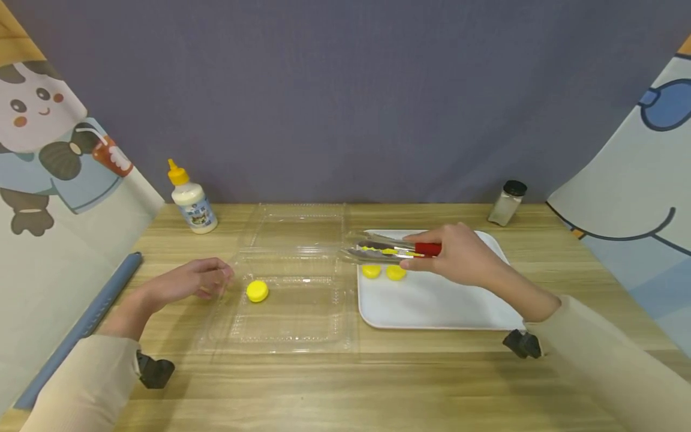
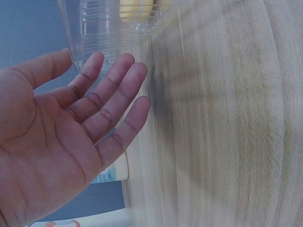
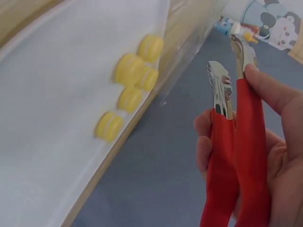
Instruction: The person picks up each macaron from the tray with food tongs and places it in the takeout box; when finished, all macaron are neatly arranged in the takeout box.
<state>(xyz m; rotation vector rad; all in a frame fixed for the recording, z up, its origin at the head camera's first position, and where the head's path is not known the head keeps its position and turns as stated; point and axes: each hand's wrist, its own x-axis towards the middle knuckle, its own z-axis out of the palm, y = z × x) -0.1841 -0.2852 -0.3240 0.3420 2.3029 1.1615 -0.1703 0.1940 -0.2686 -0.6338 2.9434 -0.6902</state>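
Note:
My right hand (image 1: 464,255) grips tongs (image 1: 428,249) by their red handles. The metal tips stand apart over the left part of a white tray (image 1: 432,306), and nothing shows between them in the right wrist view. Several yellow macarons (image 3: 129,70) are grouped on the tray, partly covered by the tongs in the head view. A single yellow macaron (image 1: 257,291) lies in the left part of a clear plastic container (image 1: 291,318) whose lid is folded back. At the container's left edge is my left hand (image 1: 189,281), fingers loosely extended; whether it touches the rim I cannot tell.
Behind the container to the left stands a white bottle (image 1: 195,207) with a yellow nozzle. A small jar (image 1: 507,204) with a black lid is at the back right. Along the left edge lies a long blue-grey strip (image 1: 81,330). A grey curtain (image 1: 345,102) closes the back.

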